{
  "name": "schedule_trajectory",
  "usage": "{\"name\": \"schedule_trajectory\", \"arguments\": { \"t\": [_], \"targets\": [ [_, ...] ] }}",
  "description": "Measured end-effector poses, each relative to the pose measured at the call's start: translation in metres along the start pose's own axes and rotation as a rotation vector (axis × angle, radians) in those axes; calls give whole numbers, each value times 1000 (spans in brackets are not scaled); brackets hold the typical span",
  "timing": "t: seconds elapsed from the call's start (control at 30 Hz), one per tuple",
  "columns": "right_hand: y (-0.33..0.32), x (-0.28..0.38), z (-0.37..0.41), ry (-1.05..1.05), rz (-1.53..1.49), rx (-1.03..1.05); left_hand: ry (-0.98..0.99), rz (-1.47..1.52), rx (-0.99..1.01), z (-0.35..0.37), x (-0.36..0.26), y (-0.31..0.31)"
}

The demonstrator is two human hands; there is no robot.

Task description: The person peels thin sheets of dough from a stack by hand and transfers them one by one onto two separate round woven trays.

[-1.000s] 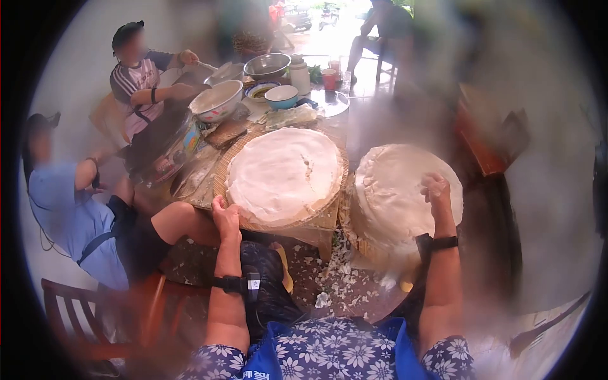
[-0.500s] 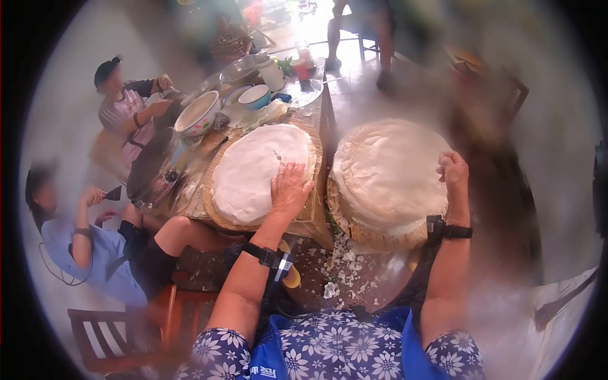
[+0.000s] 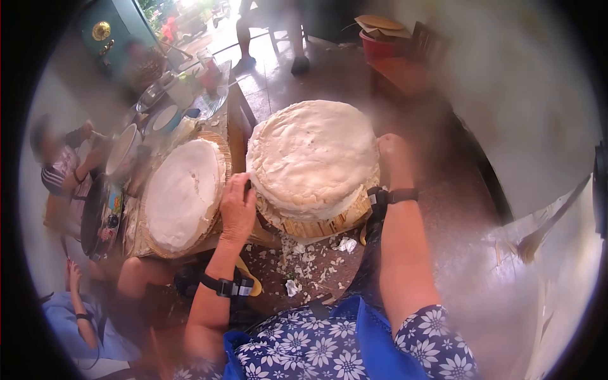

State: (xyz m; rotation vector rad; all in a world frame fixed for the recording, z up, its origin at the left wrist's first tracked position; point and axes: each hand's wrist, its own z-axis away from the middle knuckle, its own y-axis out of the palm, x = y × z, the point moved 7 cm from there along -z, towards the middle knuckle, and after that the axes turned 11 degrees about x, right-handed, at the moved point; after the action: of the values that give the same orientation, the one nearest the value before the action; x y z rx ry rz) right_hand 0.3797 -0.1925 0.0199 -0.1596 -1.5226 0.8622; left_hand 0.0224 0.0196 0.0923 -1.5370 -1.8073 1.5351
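Observation:
A thick, round white slab (image 3: 313, 155) with a wrinkled top and ragged edge lies on a round slatted tray (image 3: 320, 227) in front of me. At its left side is my left hand (image 3: 239, 214), the fingers bent at the edge of slab and tray. My right hand (image 3: 397, 158) is against the right side, with its fingertips hidden behind the edge. A flatter white round slab (image 3: 182, 193) rests on another slatted tray (image 3: 226, 161) to the left, apart from both hands.
White crumbs (image 3: 304, 266) are scattered below the front tray. Bowls, including a white one (image 3: 122, 151), stand along the table at left. Two people (image 3: 63, 168) are on the left, and another person's legs (image 3: 244, 41) show at the back. A red bucket (image 3: 378, 47) stands behind.
My view has turned right. My left hand has left the top of the left slab for the near slab's left edge. My right hand has opened from a fist-like pose against the right edge.

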Motion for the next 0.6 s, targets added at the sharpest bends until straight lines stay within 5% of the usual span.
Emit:
{"name": "schedule_trajectory", "arguments": {
  "t": [0.13,0.23,0.43,0.6],
  "targets": [
    [15,-5,-13,-29,38,78,-369,575,200,20,8,65],
    [17,2,-5,-109,-293,119,-643,995,271,36,24,100],
    [25,32,8,-150,-786,300,-813,1274,120,46,45,105],
    [36,52,27,-64,-665,360,-868,1542,68,54,42,118]
  ]
}}
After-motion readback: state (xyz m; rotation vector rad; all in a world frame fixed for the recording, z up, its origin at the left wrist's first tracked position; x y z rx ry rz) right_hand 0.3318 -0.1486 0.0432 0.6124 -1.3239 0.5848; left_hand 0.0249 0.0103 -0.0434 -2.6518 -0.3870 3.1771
